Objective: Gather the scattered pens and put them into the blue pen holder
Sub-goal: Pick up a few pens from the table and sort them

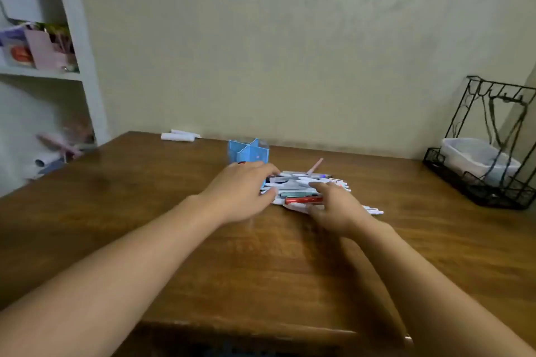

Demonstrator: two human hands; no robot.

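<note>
Gathering step — left hand [242,193] and right hand [338,207], fingers loosely spread, press the pens [301,187] into one pile on the table [261,264]; neither grips anything. Blue pen holder [248,151] stands just behind, seemingly empty. Next, probably: close on a bundle, lift, drop upright.

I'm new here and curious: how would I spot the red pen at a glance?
Start at the wooden table and find the pile of pens between the two hands. The red pen lies at its near edge, the only bright red one among mostly white ones.
</note>
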